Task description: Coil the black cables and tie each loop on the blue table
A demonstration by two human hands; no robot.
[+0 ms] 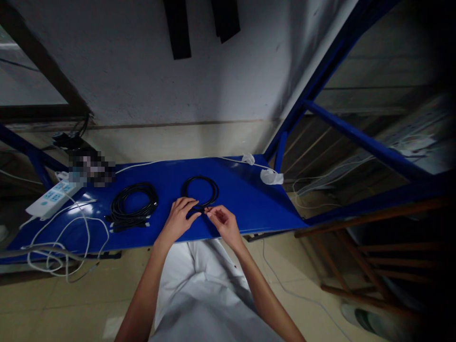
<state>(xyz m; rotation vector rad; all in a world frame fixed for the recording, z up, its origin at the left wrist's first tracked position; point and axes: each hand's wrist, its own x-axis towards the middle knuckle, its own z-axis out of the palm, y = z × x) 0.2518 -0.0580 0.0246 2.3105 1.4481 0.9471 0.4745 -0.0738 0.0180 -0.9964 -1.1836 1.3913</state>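
I have the loop (216, 189) of black cable lying flat on the blue tabletop (245, 204), just beyond both my hands. My left grip (180, 214) is at the loop's near left side, its fingers reaching over that edge. Finger and thumb stand moderately parted, with cable passing between them; I cannot tell whether they press on it. My right grip (225, 222) is at the loop's near right side, index and thumb drawn close together right by the cable. The tips are too small for me to tell whether they pinch it or only touch it. The loop's far arc curves away from me, well apart from both grips.

Left of the loop, and apart from it, I see a thicker bundle (117, 204) of black cable. Farther left of the loop are a power strip (53, 197) and a tangled white cord (66, 266) hanging over the near edge. To the loop's right, and beyond it, lie two crumpled white scraps (271, 176).
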